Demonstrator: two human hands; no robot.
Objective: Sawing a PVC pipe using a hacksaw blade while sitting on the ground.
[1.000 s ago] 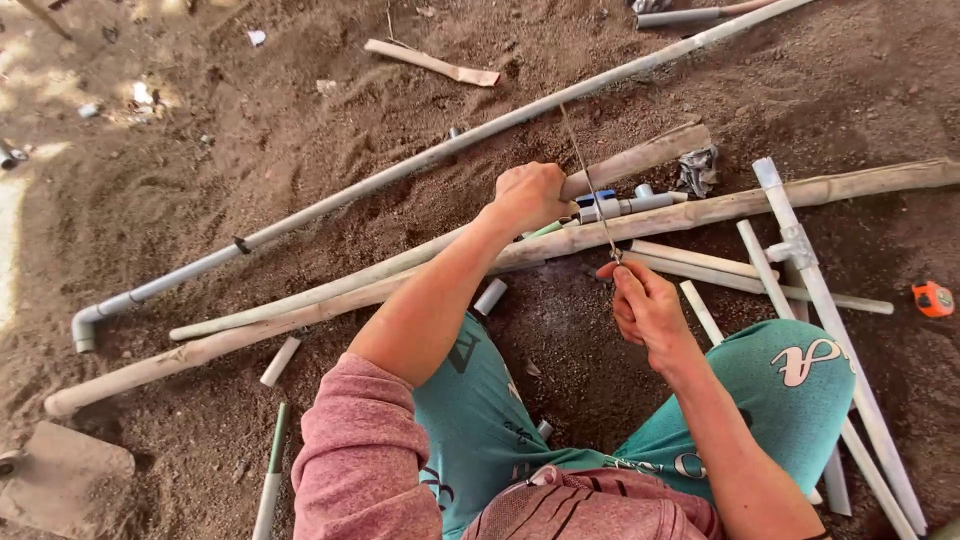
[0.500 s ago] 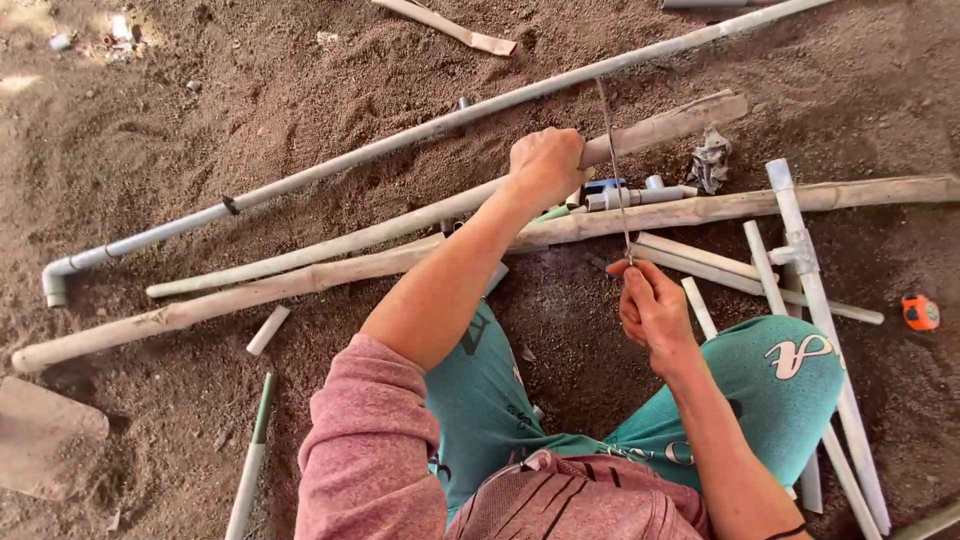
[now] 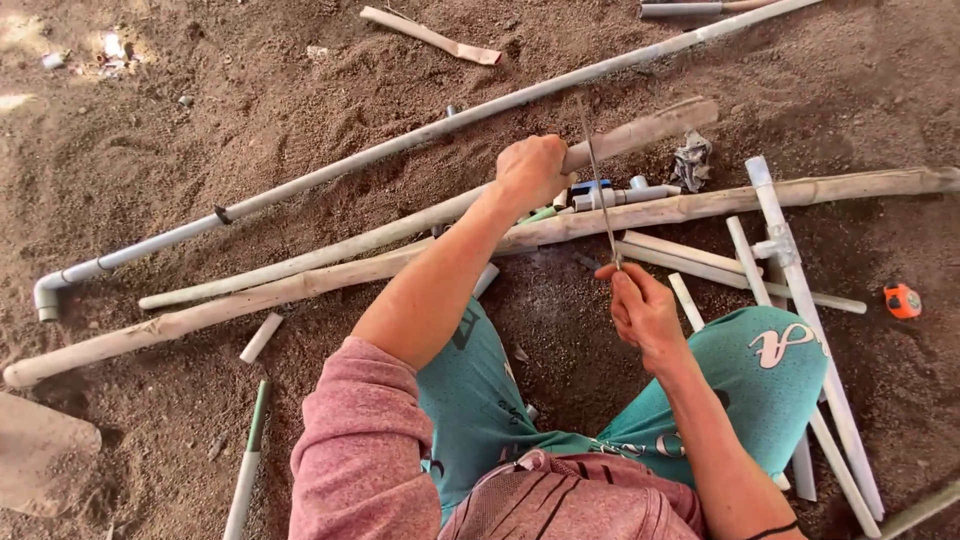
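A person in a pink sleeve and teal shorts sits on bare dirt [image 3: 150,130], working on a short grey pipe [image 3: 625,196] that rests across a wooden pole [image 3: 700,207]. The left hand [image 3: 533,170] is clenched over the pipe's near end, pinning it where two poles cross. The right hand [image 3: 643,310] is closed around the lower end of a thin saw blade [image 3: 598,180], which stands nearly upright with its middle against the pipe, just right of the left hand.

Three wooden poles lie in view: the long one under the pipe, a second pole [image 3: 300,255] running beside it, and a thicker, shorter one [image 3: 645,128] behind the left hand. One long grey pipe with an elbow [image 3: 350,165] crosses the dirt diagonally above them. Several white pipe lengths [image 3: 790,270], at least four, lie crossed by the right knee. Two short white offcuts [image 3: 262,337] lie near the left knee. One orange tape measure [image 3: 902,300] sits well apart at right, one crumpled rag [image 3: 692,160] near the pipe's far end, and one wood scrap [image 3: 430,35] at top.

Compared with half a second earlier, the blade's top has swung left and the right hand sits slightly lower; the left hand's clamp is unchanged.
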